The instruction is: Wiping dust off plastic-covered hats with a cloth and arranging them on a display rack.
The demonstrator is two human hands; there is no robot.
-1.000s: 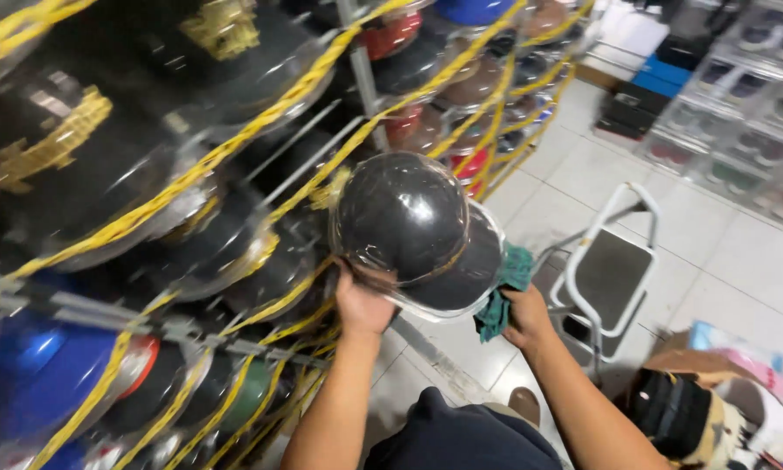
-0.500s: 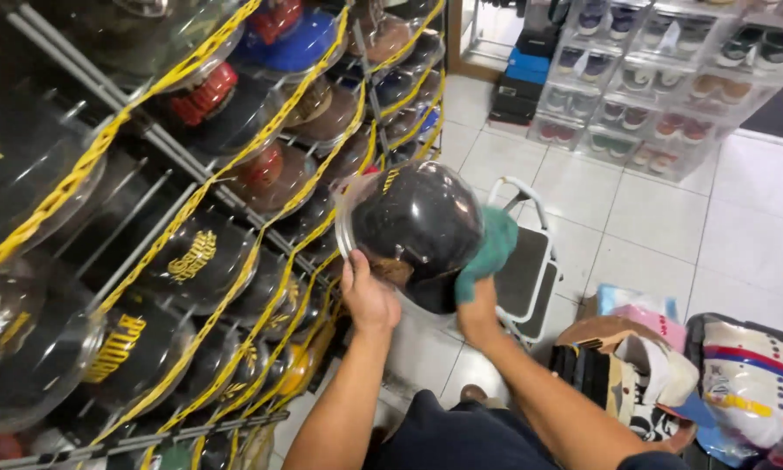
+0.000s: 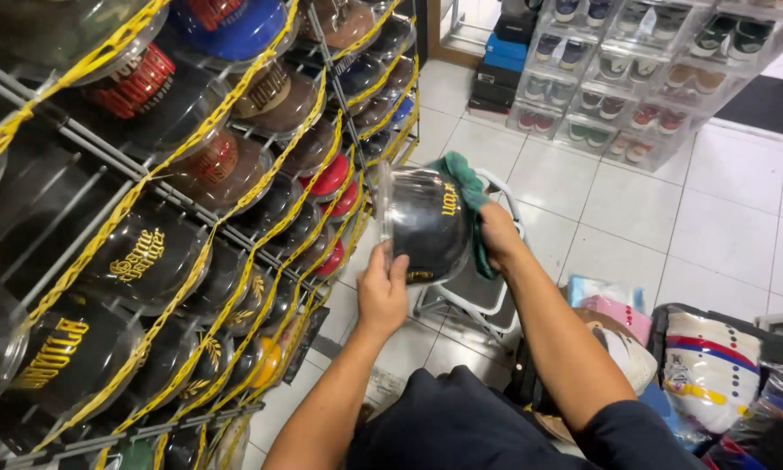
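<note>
A black cap with gold lettering sits inside a clear plastic dome case [image 3: 426,222], held up in front of me. My left hand [image 3: 383,292] grips the case from below at its lower edge. On the case's right side my right hand [image 3: 498,237] presses a green cloth [image 3: 463,187], which drapes over the top and down the side. The case hangs just to the right of the cap rack [image 3: 191,209].
The rack at left holds several cased caps behind yellow straps [image 3: 161,165]. A white step stool [image 3: 474,296] stands on the tiled floor under the case. Clear shoe boxes [image 3: 644,78] are stacked at the back. Bags with caps [image 3: 713,365] lie at lower right.
The view has swung down and right along the rack. The case has turned so the cap's gold lettering faces me, and the cloth now lies over its top and right side.
</note>
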